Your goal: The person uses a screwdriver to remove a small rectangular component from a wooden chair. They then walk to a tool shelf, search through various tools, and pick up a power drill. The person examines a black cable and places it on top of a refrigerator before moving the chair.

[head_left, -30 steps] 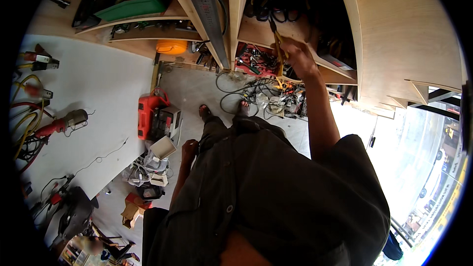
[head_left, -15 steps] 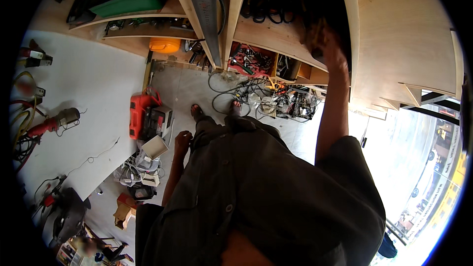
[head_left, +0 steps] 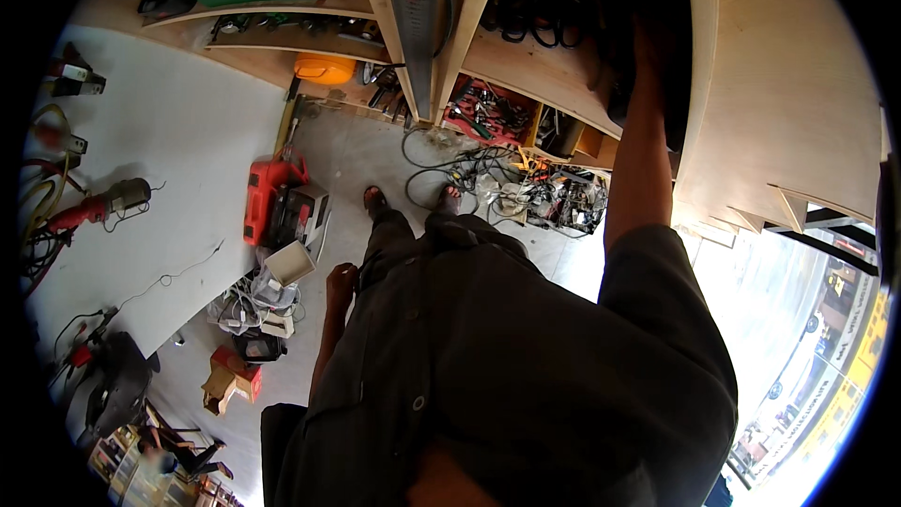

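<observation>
Dark looped items [head_left: 544, 30]: black rounded loops in a row, lying toward the back of the bare wooden shelf [head_left: 535, 70], upper parts lost in shadow | Dark bin [head_left: 619, 101]: just right of them, on the same shelf, partly covered, contents too dark to tell.

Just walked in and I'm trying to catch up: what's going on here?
A person stands at wooden shelving with the right arm reaching into a dark compartment. The right hand is mostly lost in shadow, so what it holds can't be told. Dark loops lie to its left in the compartment. The left hand hangs curled by the person's side. Below is a red tray of tools, and cables lie on the floor.
</observation>
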Tool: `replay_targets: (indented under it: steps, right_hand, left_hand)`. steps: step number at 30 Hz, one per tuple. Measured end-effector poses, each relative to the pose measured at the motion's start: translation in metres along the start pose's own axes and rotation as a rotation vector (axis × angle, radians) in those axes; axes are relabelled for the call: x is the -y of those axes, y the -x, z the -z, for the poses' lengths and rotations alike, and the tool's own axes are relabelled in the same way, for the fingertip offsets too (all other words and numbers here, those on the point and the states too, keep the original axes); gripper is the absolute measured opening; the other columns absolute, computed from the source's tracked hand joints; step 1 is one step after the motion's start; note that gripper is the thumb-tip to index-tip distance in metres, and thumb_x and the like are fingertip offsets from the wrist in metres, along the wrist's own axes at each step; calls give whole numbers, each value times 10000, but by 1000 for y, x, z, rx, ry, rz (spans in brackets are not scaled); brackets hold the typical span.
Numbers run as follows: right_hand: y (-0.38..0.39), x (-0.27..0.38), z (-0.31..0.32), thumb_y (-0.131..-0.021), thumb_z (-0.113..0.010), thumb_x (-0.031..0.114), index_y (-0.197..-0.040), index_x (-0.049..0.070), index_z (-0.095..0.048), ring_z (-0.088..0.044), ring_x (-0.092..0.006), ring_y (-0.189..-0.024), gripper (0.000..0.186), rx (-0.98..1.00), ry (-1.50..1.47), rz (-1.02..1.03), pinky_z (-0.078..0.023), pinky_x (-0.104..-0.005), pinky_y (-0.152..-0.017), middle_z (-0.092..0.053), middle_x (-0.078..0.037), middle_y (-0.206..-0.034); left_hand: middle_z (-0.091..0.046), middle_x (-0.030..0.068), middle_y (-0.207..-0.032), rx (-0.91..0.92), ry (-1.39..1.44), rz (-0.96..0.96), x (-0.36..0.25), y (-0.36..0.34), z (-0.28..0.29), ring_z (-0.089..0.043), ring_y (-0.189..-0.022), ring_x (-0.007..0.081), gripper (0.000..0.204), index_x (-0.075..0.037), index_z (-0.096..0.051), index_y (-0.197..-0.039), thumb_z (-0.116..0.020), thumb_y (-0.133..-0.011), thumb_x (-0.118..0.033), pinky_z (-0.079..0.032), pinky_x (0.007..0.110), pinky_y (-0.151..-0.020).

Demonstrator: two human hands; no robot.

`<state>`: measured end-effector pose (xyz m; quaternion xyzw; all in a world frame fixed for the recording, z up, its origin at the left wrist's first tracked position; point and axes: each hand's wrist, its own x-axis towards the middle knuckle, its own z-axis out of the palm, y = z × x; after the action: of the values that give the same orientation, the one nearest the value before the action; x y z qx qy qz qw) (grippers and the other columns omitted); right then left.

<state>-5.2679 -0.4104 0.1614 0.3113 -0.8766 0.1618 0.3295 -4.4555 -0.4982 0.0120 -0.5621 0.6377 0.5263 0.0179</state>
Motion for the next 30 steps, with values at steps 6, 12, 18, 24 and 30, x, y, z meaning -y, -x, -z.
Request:
replay_targets:
  steps: [6,12,18,24,30]
  right_hand:
    - [-15,-1,-19,-903,-445,599,-990,86,-727,-650,-421,-950,592,-56,-3,165,-509,-521,-818,-689,-202,-1021]
    - [-9,10,9,-893,-521,548,-1012,80,-716,-636,-424,-980,521,101,-59,192,-503,-496,-840,-675,-233,-1019]
    - [3,56,70,-924,-562,410,-1031,80,-696,-650,-413,-938,372,38,-206,35,-504,-494,-804,-681,-228,-974]
    - [57,99,124,-869,-606,311,-975,110,-716,-672,-380,-842,252,413,55,155,-523,-449,-786,-691,-191,-894]
    - [99,91,85,-779,-626,206,-1029,154,-711,-653,-337,-988,269,254,233,296,-365,-518,-1036,-698,-159,-1016]
  left_hand:
    - [-709,183,-900,-23,-21,-36,6,6,-2,-690,-811,244,327,45,-682,-991,-601,-872,-249,-524,357,-723]
    - [-706,214,-938,-34,-125,-86,6,-10,-8,-698,-860,306,371,50,-682,-1007,-597,-851,-275,-527,387,-769]
    - [-708,198,-902,44,-79,-114,10,-29,-9,-697,-826,258,379,47,-673,-1037,-612,-843,-273,-531,357,-746]
    - [-705,178,-897,39,107,35,-27,-22,-10,-692,-793,232,376,45,-667,-1034,-620,-844,-277,-533,349,-718]
    - [-703,194,-954,66,-110,-117,-1,-25,-14,-687,-843,245,380,47,-670,-1041,-612,-849,-276,-522,348,-752]
